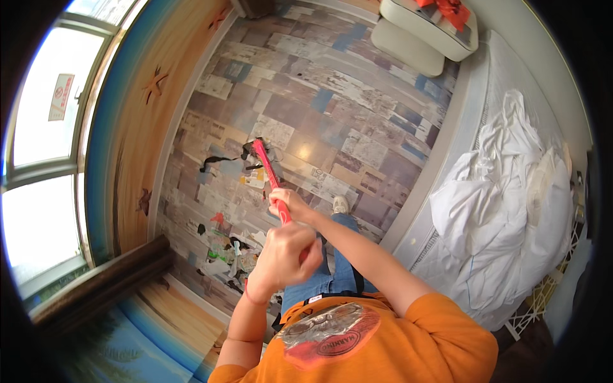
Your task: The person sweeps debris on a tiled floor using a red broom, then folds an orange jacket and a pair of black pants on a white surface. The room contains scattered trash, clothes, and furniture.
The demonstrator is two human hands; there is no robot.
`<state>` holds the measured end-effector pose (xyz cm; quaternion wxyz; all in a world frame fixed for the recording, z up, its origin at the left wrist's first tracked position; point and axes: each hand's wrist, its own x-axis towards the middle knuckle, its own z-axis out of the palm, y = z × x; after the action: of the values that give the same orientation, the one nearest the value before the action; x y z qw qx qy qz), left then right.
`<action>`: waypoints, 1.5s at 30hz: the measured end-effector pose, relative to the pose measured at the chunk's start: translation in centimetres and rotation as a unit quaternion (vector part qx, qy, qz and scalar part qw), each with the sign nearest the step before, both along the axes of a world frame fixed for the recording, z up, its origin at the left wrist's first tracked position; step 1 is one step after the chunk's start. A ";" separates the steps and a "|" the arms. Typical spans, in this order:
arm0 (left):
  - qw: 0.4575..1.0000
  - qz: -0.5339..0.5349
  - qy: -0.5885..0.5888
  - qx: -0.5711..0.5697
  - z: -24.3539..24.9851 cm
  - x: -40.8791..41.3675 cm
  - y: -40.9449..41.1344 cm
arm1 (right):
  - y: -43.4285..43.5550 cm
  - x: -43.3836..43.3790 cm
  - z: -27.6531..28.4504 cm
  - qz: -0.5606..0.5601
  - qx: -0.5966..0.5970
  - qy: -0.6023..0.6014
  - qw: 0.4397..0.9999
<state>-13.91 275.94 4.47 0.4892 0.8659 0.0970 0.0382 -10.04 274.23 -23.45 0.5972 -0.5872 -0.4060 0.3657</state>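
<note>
My left hand (287,258) is closed round the upper end of a red broom (270,172). Farther down the same handle, my right hand (292,205) grips it. The broom slants away from me, its narrow head over the patchwork-patterned floor (292,117). Around that head lie a black strip of material (218,160) and a yellow and white scrap (255,178). Left of my legs is a heap of litter (237,256), made up of wrappers, paper and dark bits; my left hand and forearm hide part of it.
On the right, crumpled white bedding (507,215) covers a mattress (479,139). A white upholstered seat (407,45) stands at the far end, with a red item on it. A painted wall (158,119) with windows (52,105) and a dark wooden post (105,277) border the left.
</note>
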 end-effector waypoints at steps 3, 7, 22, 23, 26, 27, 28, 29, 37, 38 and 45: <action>0.994 -0.089 -0.036 -0.055 2.3 1.5 -0.2 | -4.6 3.0 5.5 -0.106 -0.093 -0.057 0.988; 0.968 -0.169 -0.052 -0.179 -1.8 6.1 -0.8 | -12.6 8.5 4.2 -0.273 -0.198 -0.113 0.935; 0.987 -0.116 0.011 -0.110 -6.3 20.3 4.6 | -6.3 20.8 -2.9 -0.279 -0.156 0.005 0.947; 0.991 -0.108 -0.003 -0.073 -5.0 20.9 5.5 | -3.5 21.2 -2.3 -0.257 -0.136 -0.009 0.957; 0.996 -0.077 -0.022 -0.026 -3.5 24.0 8.2 | 2.4 24.0 -2.2 -0.179 -0.132 -0.017 0.975; 0.997 -0.069 -0.020 -0.022 -3.0 24.9 8.6 | 3.2 24.5 -3.2 -0.170 -0.117 -0.029 0.978; 0.996 -0.093 -0.002 -0.015 -2.4 25.4 9.9 | 4.0 25.0 -1.8 -0.189 -0.118 -0.043 0.974; 0.992 -0.122 -0.013 -0.034 -2.0 25.6 10.8 | 4.4 25.0 -0.3 -0.210 -0.119 -0.056 0.969; 0.944 -0.216 -0.047 -0.243 -10.1 28.2 10.4 | -5.6 30.1 -1.7 -0.398 -0.250 -0.056 0.881; 0.945 -0.209 -0.040 -0.249 -12.8 28.9 9.3 | -8.5 31.1 -4.7 -0.393 -0.269 -0.104 0.873; 0.961 -0.191 0.002 -0.202 -17.3 35.0 7.6 | -13.9 35.6 -18.0 -0.385 -0.278 0.012 0.880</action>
<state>21.04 283.56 -12.83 0.6516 0.7519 -0.0636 -0.0778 25.60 260.31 -41.48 0.5084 -0.8344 -0.0222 0.2115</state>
